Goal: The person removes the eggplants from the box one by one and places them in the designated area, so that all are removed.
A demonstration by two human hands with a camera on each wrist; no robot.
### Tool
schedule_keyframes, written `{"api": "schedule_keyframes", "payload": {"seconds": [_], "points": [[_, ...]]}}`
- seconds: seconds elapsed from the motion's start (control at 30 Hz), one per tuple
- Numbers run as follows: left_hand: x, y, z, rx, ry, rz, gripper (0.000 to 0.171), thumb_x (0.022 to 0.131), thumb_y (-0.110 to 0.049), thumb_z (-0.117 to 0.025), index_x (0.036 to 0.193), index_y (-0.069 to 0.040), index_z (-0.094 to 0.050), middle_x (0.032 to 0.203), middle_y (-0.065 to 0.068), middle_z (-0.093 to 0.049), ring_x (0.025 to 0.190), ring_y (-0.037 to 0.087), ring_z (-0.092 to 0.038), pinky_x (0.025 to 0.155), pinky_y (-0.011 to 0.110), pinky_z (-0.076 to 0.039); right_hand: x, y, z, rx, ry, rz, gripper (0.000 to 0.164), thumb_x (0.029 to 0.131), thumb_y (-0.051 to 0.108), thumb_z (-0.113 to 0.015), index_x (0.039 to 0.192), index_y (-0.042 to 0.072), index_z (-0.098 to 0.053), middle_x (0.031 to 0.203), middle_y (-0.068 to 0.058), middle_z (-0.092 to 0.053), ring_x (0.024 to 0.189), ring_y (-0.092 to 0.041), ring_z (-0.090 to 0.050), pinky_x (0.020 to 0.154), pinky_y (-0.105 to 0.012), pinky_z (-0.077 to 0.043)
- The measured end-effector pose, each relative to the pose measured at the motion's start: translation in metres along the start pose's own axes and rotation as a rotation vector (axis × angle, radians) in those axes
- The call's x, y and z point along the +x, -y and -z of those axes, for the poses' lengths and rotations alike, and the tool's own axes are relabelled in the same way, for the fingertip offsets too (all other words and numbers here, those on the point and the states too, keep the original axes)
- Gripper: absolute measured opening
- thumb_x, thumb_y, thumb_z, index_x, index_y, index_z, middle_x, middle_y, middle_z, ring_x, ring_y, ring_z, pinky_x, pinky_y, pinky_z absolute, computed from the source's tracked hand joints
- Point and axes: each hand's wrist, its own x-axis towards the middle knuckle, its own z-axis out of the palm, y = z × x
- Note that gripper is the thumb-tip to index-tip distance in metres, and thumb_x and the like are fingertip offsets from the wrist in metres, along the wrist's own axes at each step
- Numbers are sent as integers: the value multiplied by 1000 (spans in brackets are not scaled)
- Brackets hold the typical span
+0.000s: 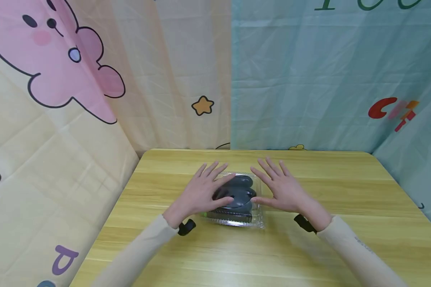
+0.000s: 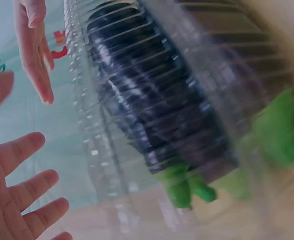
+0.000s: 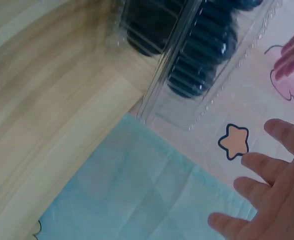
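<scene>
A clear plastic box (image 1: 257,223) sits on the table between my hands, holding several dark purple eggplants (image 1: 240,196). Their green stem ends (image 2: 177,187) show through the ribbed plastic in the left wrist view. My left hand (image 1: 201,192), fingers spread, hovers over the box's left side and hides part of it. On the other side, my right hand (image 1: 287,191) is spread too, its thumb overlapping the box's right edge in the head view. Both palms are bare of any object. In the right wrist view, the rounded eggplant ends (image 3: 192,75) face the fingers (image 3: 259,192).
The box stands on a light wood-grain table (image 1: 309,255) with rounded far corners. Printed curtains (image 1: 291,79) hang behind the table and along both sides. A dark strap (image 1: 186,227) is worn at the left wrist, another (image 1: 304,223) at the right.
</scene>
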Motion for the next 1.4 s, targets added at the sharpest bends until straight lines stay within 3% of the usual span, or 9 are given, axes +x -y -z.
{"api": "schedule_keyframes", "payload": {"seconds": [0.27, 0.4, 0.53, 0.7, 0.9, 1.07, 1.2, 1.4], "points": [[-33, 4, -24, -290, -193, 147, 36, 95, -33, -57, 122, -10, -63, 127, 9, -57, 121, 27, -47, 104, 45, -33, 3, 11, -14, 183, 33, 71, 74, 91, 59, -47, 147, 13, -33, 153, -9, -24, 141, -25, -16, 112, -48, -17], [-51, 3, -36, -346, -294, 209, 22, 91, -22, -64, 109, -9, -70, 121, 9, -61, 117, 28, -51, 101, 45, -38, 3, 19, -20, 222, 67, 80, 71, 92, 59, -45, 146, 13, -36, 152, -10, -28, 140, -26, -19, 111, -46, -19], [-64, 0, -42, -392, -378, 267, 18, 89, -17, -66, 105, -9, -71, 126, 13, -57, 120, 32, -48, 98, 50, -39, 5, 26, -26, 240, 83, 101, 67, 94, 56, -43, 143, 12, -41, 149, -11, -33, 138, -29, -23, 111, -48, -20], [-78, -5, -49, -496, -415, 428, 28, 93, -21, -61, 118, -8, -64, 136, 15, -47, 123, 35, -44, 93, 57, -41, 6, 36, -31, 296, 112, 105, 62, 96, 53, -43, 143, 12, -41, 148, -9, -35, 138, -28, -23, 110, -49, -21], [-92, -10, -60, -715, -471, 594, 35, 100, -21, -49, 129, -2, -54, 129, 18, -49, 113, 34, -51, 86, 50, -48, 7, 47, -33, 311, 111, 129, 59, 97, 52, -42, 141, 12, -45, 146, -8, -38, 137, -26, -27, 110, -47, -23], [-96, -17, -60, -815, -484, 675, 35, 103, -16, -39, 127, 3, -54, 112, 17, -55, 96, 28, -56, 78, 38, -50, 11, 57, -36, 281, 81, 188, 56, 97, 49, -46, 138, 10, -49, 144, -9, -42, 135, -25, -31, 111, -46, -20], [-100, -15, -63, -925, -474, 703, 33, 102, -11, -41, 128, 4, -53, 94, 14, -58, 78, 28, -57, 69, 32, -51, 14, 63, -41, 257, 45, 233, 52, 96, 45, -50, 134, 9, -52, 142, -11, -44, 134, -26, -34, 110, -47, -21], [-106, -7, -69, -1151, -456, 705, 37, 97, -5, -51, 133, 4, -49, 112, 21, -57, 89, 33, -60, 74, 33, -54, 15, 66, -47, 263, -7, 251, 48, 95, 40, -54, 131, 8, -56, 139, -12, -47, 133, -27, -36, 109, -50, -23]]}}
